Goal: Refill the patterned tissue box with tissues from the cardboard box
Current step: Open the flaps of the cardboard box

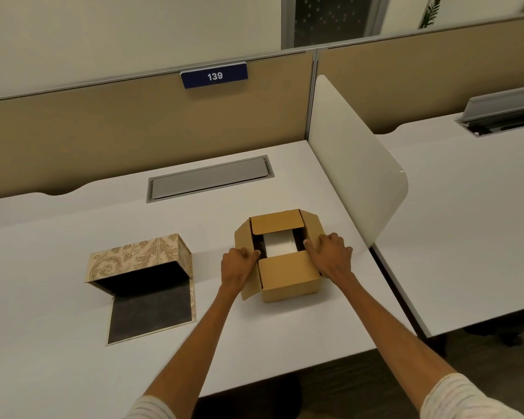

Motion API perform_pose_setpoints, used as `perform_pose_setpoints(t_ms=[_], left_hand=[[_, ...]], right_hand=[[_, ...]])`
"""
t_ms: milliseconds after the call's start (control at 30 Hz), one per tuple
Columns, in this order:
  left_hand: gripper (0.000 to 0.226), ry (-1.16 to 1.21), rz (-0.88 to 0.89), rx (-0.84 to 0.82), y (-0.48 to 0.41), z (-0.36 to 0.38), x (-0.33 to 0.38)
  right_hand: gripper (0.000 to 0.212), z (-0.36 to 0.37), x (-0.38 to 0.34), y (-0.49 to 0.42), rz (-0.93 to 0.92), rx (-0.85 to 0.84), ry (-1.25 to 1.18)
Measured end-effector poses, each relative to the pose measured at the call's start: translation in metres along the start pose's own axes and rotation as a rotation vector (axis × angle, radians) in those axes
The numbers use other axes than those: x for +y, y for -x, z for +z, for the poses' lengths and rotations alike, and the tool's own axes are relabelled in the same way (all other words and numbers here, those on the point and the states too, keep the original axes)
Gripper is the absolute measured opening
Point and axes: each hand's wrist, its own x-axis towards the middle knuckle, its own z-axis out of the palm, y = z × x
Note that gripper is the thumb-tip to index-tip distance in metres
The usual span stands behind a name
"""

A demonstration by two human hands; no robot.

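A brown cardboard box (288, 276) stands on the white desk with its top flaps partly open. A pack of white tissues (278, 244) shows through the gap. My left hand (236, 269) grips the box's left flap, thumb at the opening. On the opposite flap rests my right hand (330, 254), its fingers at the edge of the gap. To the left lies the patterned tissue box (139, 257), gold and beige, with its dark-lined lid (152, 314) folded open flat toward me; its dark inside looks empty.
A grey cable hatch (209, 178) is set into the desk (58, 328) behind the boxes. A white divider panel (354, 164) rises just right of the cardboard box. Tan partition walls stand behind, with a blue "139" sign (214, 75). A second desk lies beyond the divider.
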Motion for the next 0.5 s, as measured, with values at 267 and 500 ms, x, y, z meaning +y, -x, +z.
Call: perform_pose_setpoints(t_ms=[267, 500], left_hand=[[0.043, 0.296, -0.007, -0.014, -0.005, 0.012, -0.004], [0.047, 0.259, 0.042, -0.025, -0.005, 0.007, 0.0]], right_hand=[[0.035, 0.011, 0.0, -0.009, 0.024, -0.087, -0.213], [0.038, 0.011, 0.0, -0.014, 0.049, -0.145, -0.22]])
